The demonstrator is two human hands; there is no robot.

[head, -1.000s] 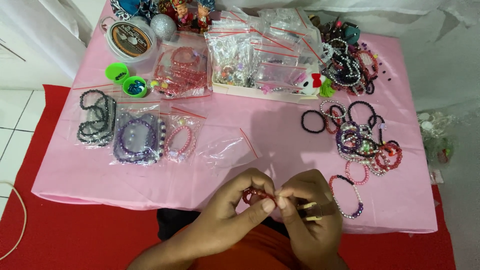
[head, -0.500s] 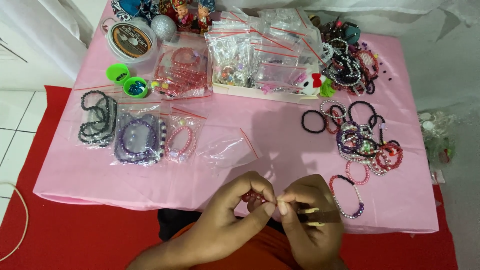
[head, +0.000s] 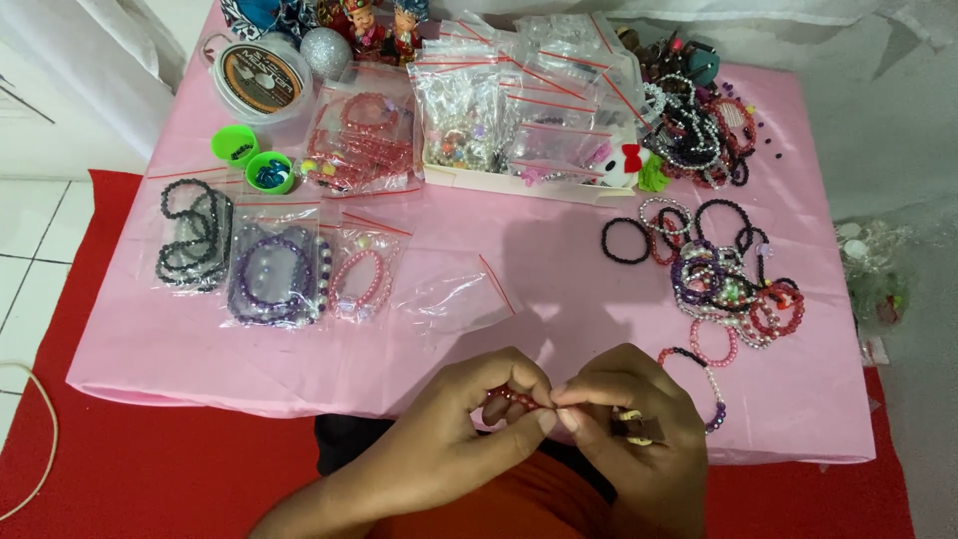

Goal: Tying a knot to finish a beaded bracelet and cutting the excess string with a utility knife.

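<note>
My left hand (head: 469,424) and my right hand (head: 634,429) meet at the near edge of a pink table (head: 559,269). Between their fingertips they pinch a small strand of dark red beads (head: 514,399). My right hand also has a small dark clip-like piece (head: 639,429) against its fingers. An empty clear zip bag (head: 454,294) lies just beyond my left hand. A pink and black bead bracelet (head: 699,369) lies right of my right hand.
Bagged bracelets (head: 269,274) lie at the left, a heap of loose bracelets (head: 728,284) at the right. A white tray of bead bags (head: 519,130), green cups (head: 254,160) and a cord spool (head: 259,80) stand at the back. Red mat (head: 150,469) is under the table.
My hands have shifted slightly lower and closer together on the red bead strand. Everything on the table stays where it was.
</note>
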